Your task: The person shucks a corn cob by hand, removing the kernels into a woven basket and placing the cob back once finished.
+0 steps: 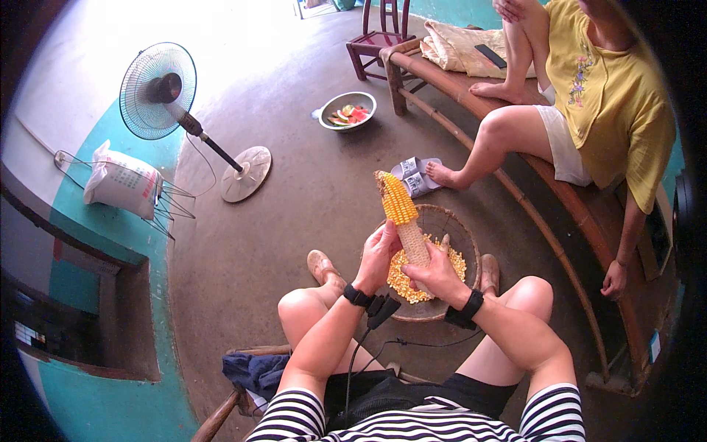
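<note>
A partly shelled ear of dried corn [400, 200] is held up between my hands. Yellow kernels cover its upper part, while the lower cob is bare. My right hand [436, 272] grips the bare cob near its lower end. Against the cob, just under the kernel edge, my left hand [381, 251] rests its thumb; its other fingers are partly hidden behind the cob. Below both hands sits a round woven basket [469, 232] holding loose corn kernels [406, 284]. A bare cob end [445, 241] pokes up from the kernels.
A person in a yellow top [613, 116] sits on a bamboo bed [530, 166] to the right, above slippers [411, 177]. Farther ahead are a bowl of watermelon pieces [348, 113] and a standing fan [160, 91]. Cables [353, 364] hang from my wristbands across my lap.
</note>
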Demonstrator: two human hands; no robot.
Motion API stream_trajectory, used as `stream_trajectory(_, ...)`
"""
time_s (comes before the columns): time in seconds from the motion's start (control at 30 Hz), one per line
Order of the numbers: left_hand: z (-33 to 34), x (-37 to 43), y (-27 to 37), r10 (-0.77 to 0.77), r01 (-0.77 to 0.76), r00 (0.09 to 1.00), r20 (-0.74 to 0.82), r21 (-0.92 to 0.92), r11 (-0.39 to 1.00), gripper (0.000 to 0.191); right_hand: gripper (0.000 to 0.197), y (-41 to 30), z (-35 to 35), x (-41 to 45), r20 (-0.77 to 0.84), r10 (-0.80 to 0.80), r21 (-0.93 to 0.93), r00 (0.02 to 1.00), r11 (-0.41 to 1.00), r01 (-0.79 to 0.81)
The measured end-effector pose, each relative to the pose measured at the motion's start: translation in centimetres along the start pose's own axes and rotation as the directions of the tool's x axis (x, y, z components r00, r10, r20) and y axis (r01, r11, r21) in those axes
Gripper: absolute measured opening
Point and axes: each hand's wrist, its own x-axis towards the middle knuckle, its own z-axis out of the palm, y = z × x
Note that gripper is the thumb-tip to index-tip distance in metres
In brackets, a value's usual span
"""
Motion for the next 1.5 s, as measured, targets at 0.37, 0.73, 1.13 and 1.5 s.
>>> stream_trajectory(0.37, -0.3, -0.3, -0.3, 0.032, -0.032, 0.997, 0.075, -0.002, 0.999, 0.067, 0.061, -0.2, -0.3, -0.2, 0.026, 0.004, -0.041, 1.0, 0.999, -0.003)
stream_trajectory(0.73, -0.5, -0.2, -0.2, 0.024, -0.026, 0.995, 0.093, 0.021, 0.999, 0.064, 0.061, -0.1, -0.6, -0.3, 0.029, -0.024, -0.102, 0.999, 0.994, 0.027)
stream_trajectory(1.13, 0.2, -0.8, 0.8, 0.001, 0.0, 0.997, 0.074, -0.02, 1.0, 0.059, 0.062, 0.6, -0.3, -0.3, 0.006, -0.011, -0.08, 1.0, 0.997, 0.011)
stream_trajectory(1.5, 0.1, 0.3, -0.2, -0.008, 0.007, 0.999, 0.054, 0.018, 1.0, 0.064, 0.063, 0.8, -0.5, 0.6, -0.036, 0.003, -0.051, 0.999, 0.999, -0.004)
